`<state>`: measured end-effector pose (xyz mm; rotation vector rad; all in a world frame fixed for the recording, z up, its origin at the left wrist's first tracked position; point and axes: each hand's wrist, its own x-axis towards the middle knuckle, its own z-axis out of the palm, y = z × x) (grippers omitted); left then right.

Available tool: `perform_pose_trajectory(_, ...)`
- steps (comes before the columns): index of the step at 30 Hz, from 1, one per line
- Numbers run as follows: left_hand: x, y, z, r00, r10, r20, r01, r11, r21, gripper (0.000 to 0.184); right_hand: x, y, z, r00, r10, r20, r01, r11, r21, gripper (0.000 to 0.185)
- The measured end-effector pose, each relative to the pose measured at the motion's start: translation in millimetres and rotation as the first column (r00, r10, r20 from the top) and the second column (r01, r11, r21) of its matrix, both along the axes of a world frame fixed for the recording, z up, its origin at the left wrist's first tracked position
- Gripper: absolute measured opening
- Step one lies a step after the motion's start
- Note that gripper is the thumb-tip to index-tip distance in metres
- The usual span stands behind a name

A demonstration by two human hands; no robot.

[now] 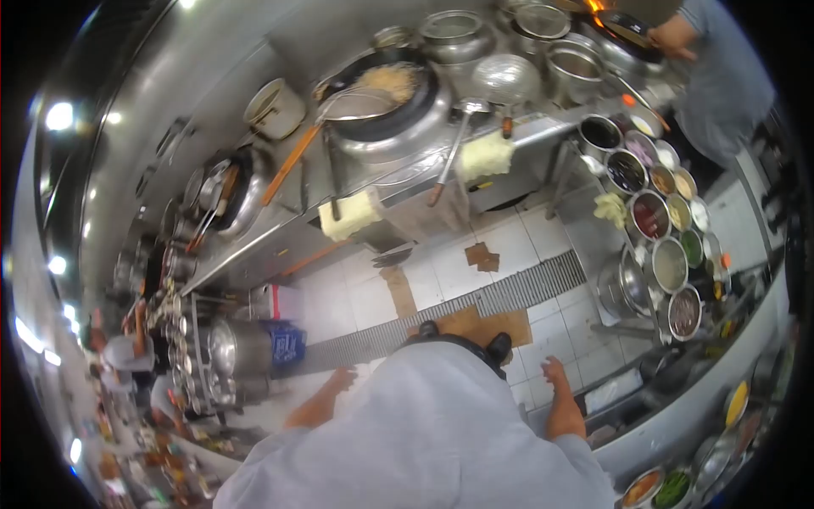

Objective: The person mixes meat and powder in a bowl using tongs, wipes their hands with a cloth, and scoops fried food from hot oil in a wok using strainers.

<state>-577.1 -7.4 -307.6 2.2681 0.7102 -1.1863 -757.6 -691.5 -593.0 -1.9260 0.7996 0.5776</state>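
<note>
My left hand (342, 379) hangs beside my body over the floor. It appears empty, with its fingers loosely stretched out. On the other side, my right hand (555, 371) is also held low and away from everything, its fingers slightly bent and apart with nothing visible in them. Ahead of me a large wok (365, 127) holds pale food. Across it rests a wire strainer (356, 103) with a long wooden handle. A ladle (454, 148) lies on the stove edge to its right, near a perforated scoop (506, 81). Neither hand touches any of these.
Sauce and ingredient pots (651, 214) crowd a cart on the right. A co-worker's hand (672, 38) is at a flaming wok at the upper right. Folded cloths (350, 215) hang on the stove edge. A floor grate (543, 276) and cardboard pieces (504, 327) lie near my feet. A big pot (239, 348) stands left.
</note>
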Motion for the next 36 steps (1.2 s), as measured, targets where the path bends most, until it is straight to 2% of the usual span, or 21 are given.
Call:
perform_pose_trajectory(2,-30.0,23.1,-45.0,0.964,-0.136,0.229,0.202,0.933,-0.296,0.031,81.1,32.5,51.7,1.000,0.008,-0.030,-0.005,0.995,0.102,0.046)
perform_pose_trajectory(4,-38.6,20.0,-113.5,0.982,0.048,0.184,0.028,0.921,-0.388,0.031,160.6,57.1,38.5,0.963,0.251,0.101,-0.260,0.961,0.091,0.045)
perform_pose_trajectory(5,-39.3,12.8,-132.5,0.978,0.139,0.158,-0.059,0.902,-0.428,0.031,193.2,69.0,40.1,0.835,0.407,0.370,-0.363,0.913,-0.185,0.043)
perform_pose_trajectory(6,-31.9,7.1,-124.9,0.975,0.055,0.215,0.043,0.903,-0.428,0.031,222.2,84.2,45.2,0.605,0.572,0.554,-0.357,0.817,-0.454,0.041)
perform_pose_trajectory(8,-8.0,-32.3,-71.3,0.936,-0.101,0.337,0.241,0.883,-0.403,0.032,269.1,109.1,62.3,0.569,0.609,0.552,-0.344,0.787,-0.513,0.039)
perform_pose_trajectory(10,27.6,-67.8,17.0,0.891,0.025,0.454,0.230,0.836,-0.498,0.032,303.9,128.0,98.0,0.548,0.640,0.539,-0.314,0.754,-0.577,0.038)
perform_pose_trajectory(11,46.8,-88.1,65.9,0.860,0.085,0.504,0.238,0.806,-0.543,0.032,315.5,136.0,135.9,0.755,0.467,0.460,-0.403,0.884,-0.237,0.037)
perform_pose_trajectory(12,58.0,-62.1,14.5,0.897,0.125,0.424,0.142,0.827,-0.544,0.033,327.0,142.5,164.1,0.910,0.309,0.276,-0.353,0.927,0.128,0.037)
perform_pose_trajectory(14,81.8,-11.4,-82.5,0.938,0.225,0.265,-0.058,0.853,-0.518,0.034,338.8,153.8,170.0,0.919,0.316,0.236,-0.349,0.931,0.111,0.038)
perform_pose_trajectory(19,141.3,31.2,-154.3,0.925,0.167,0.340,0.029,0.865,-0.501,0.036,337.7,159.0,209.6,0.963,0.249,0.097,-0.250,0.968,-0.003,0.041)
perform_pose_trajectory(21,153.3,54.9,-184.3,0.906,0.110,0.408,0.127,0.849,-0.512,0.037,340.7,144.5,179.7,0.888,0.447,0.108,-0.400,0.867,-0.299,0.041)
perform_pose_trajectory(22,161.7,59.6,-182.7,0.914,0.141,0.379,0.062,0.878,-0.475,0.038,349.6,151.3,193.8,0.896,0.432,0.100,-0.387,0.872,-0.301,0.041)
perform_pose_trajectory(23,166.3,72.1,-186.5,0.916,0.141,0.375,0.060,0.878,-0.475,0.038,365.8,162.7,220.1,0.931,0.339,0.132,-0.319,0.935,-0.152,0.040)
perform_pose_trajectory(25,163.9,99.5,-192.9,0.805,-0.063,0.590,0.381,0.818,-0.431,0.039,415.9,209.9,309.6,0.956,0.232,0.179,-0.265,0.946,0.185,0.040)
perform_pose_trajectory(26,174.3,93.6,-146.5,0.938,0.299,0.177,-0.149,0.807,-0.572,0.040,443.9,246.2,347.3,0.957,0.207,0.202,-0.270,0.893,0.361,0.040)
perform_pose_trajectory(28,184.2,118.0,-145.1,0.947,0.164,0.276,0.002,0.858,-0.514,0.039,499.0,310.6,358.5,0.914,0.279,0.294,-0.380,0.840,0.386,0.041)
perform_pose_trajectory(31,203.2,149.9,-159.1,0.906,-0.026,0.422,0.206,0.899,-0.387,0.040,585.7,408.7,384.0,0.617,0.538,0.575,-0.644,0.765,-0.024,0.048)
perform_pose_trajectory(33,217.8,146.5,-106.1,0.767,-0.052,0.639,0.373,0.847,-0.378,0.041,637.1,460.8,374.2,0.683,0.482,0.549,-0.546,0.836,-0.054,0.056)
perform_pose_trajectory(34,230.3,113.7,-57.1,0.840,0.411,0.354,-0.239,0.867,-0.438,0.041,657.7,482.9,352.1,0.578,0.544,0.608,-0.480,0.830,-0.286,0.060)
perform_pose_trajectory(35,234.3,88.3,-17.3,0.677,0.635,0.372,-0.445,0.756,-0.480,0.030,674.9,501.1,334.0,0.477,0.600,0.643,-0.352,0.800,-0.486,0.065)
perform_pose_trajectory(36,234.8,84.1,-21.2,0.655,0.609,0.447,-0.378,0.776,-0.505,0.031,687.9,511.8,335.5,0.473,0.584,0.660,-0.337,0.812,-0.477,0.065)
